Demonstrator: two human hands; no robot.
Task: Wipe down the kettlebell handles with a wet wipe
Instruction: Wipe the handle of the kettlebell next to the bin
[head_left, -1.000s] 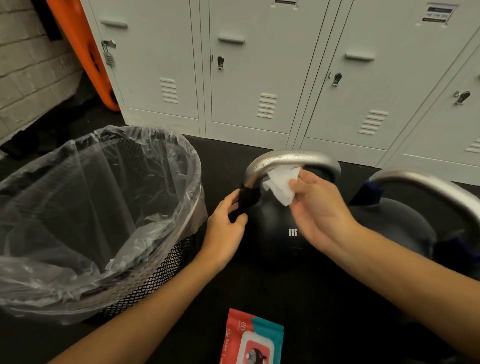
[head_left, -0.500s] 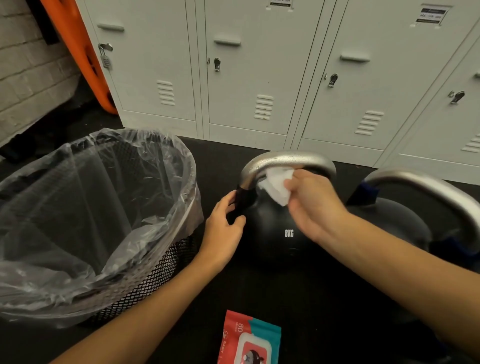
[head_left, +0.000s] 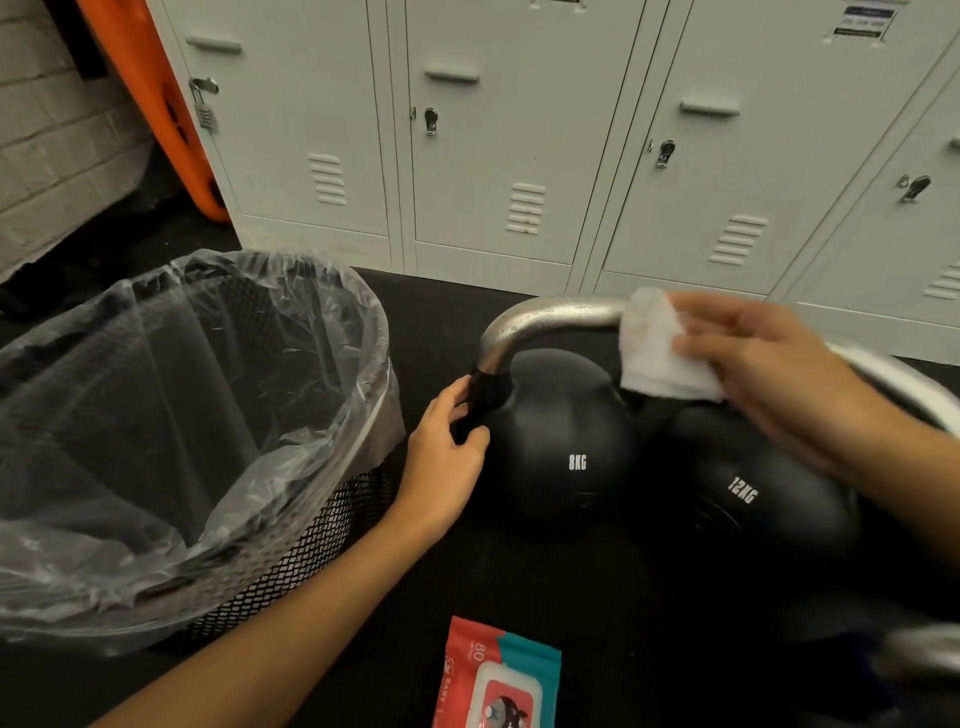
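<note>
The 8KG kettlebell (head_left: 561, 457) stands upright on the black floor (head_left: 441, 312) in front of the grey lockers (head_left: 509, 145). Its silver handle (head_left: 545, 317) arches over the black ball. A white wet wipe (head_left: 657, 348) is draped over the right part of that handle, and the right hand (head_left: 769, 364) pinches it between thumb and fingers, the hand blurred. The left hand (head_left: 447, 452) grips the black base of the handle's left leg, fingers curled round it.

Touching or just beside the 8KG kettlebell on its right sits a 12KG kettlebell (head_left: 753, 499), also black, its silver handle (head_left: 898, 379) partly hidden behind the right forearm. To the left of the 8KG kettlebell, just beyond the left hand, stands a black mesh waste bin (head_left: 291, 545) lined with a clear plastic bag (head_left: 182, 415). Nearer the camera than the kettlebell, a red and teal pack of wipes (head_left: 498, 675) lies flat on the floor. Far left of the lockers an orange board (head_left: 156, 104) leans against a brick wall (head_left: 47, 171).
</note>
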